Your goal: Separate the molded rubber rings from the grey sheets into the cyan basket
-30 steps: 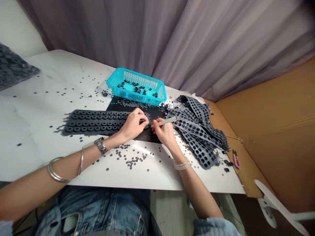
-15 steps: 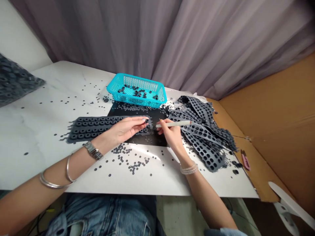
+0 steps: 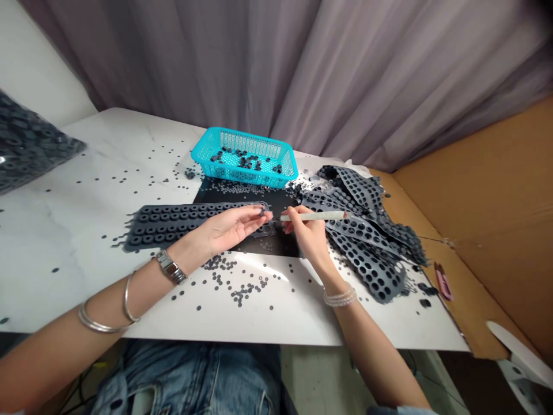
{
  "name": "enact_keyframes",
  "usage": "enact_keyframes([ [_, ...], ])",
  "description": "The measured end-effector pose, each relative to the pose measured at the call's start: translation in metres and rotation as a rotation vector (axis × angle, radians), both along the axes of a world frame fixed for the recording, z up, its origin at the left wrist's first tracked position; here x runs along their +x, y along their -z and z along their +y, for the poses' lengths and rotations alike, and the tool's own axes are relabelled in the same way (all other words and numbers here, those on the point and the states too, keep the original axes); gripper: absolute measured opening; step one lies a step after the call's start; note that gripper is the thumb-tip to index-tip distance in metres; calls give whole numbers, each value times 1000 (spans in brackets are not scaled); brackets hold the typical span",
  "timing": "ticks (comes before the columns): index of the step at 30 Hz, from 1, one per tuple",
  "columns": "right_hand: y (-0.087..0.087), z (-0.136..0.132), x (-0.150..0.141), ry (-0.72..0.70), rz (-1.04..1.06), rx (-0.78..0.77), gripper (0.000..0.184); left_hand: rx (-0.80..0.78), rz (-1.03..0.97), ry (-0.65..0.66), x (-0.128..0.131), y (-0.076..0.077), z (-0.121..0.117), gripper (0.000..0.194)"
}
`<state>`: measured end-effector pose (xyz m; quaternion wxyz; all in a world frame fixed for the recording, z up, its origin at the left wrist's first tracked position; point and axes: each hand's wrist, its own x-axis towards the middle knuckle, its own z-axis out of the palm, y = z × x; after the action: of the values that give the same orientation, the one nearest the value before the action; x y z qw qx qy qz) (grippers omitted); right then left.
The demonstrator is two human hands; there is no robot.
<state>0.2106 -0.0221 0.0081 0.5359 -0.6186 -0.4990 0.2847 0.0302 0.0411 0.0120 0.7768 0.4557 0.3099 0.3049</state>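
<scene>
My left hand (image 3: 233, 227) is above the right end of a dark grey rubber sheet (image 3: 173, 222) set with rows of raised rings. Its thumb and fingers pinch a small black rubber ring (image 3: 261, 212). Just to the right, my right hand (image 3: 309, 230) grips a white pen-like tool (image 3: 324, 216) with a reddish rear end. The tool's tip points left toward the left fingertips, with a small gap between. A black mat (image 3: 272, 248) lies beneath both hands and part of the sheet.
Behind the mat stands a turquoise basket (image 3: 203, 158) holding some black rings. Punched-out rubber sheets (image 3: 367, 236) are heaped at right, near a pink-handled cutter (image 3: 443, 282) on cardboard. Small discs (image 3: 248, 291) litter the white table. A bag of rings (image 3: 34, 141) sits far left.
The left hand has shifted slightly right, with the pinched ring now nearer the sheet's right edge. The right hand still grips the tool. The whole view has drifted a little.
</scene>
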Motion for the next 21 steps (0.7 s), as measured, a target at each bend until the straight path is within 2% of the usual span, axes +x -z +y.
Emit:
enact_keyframes([
  [3, 4, 4, 0, -39, 36, -19, 32, 196, 170, -31, -2, -4, 3, 34],
  [6, 10, 9, -1, -67, 8, -50, 31, 334, 281, -81, 0, -11, 7, 30],
  [7, 12, 11, -1, -67, -16, -58, 30, 422, 349, -90, 1, -13, 8, 28],
  [11, 15, 13, -2, -53, -69, -56, 29, 1056, 767, -66, 13, -16, 9, 27],
  [13, 15, 12, -2, -59, -64, -46, 29, 1234, 859, 13, 19, -13, 9, 26],
  [16, 15, 12, -2, -80, -104, -29, 30, 1299, 906, 93, 24, -8, 8, 24],
  [21, 13, 13, -4, -95, -315, -19, 29, 1312, 919, 49, 29, -2, 5, 18],
])
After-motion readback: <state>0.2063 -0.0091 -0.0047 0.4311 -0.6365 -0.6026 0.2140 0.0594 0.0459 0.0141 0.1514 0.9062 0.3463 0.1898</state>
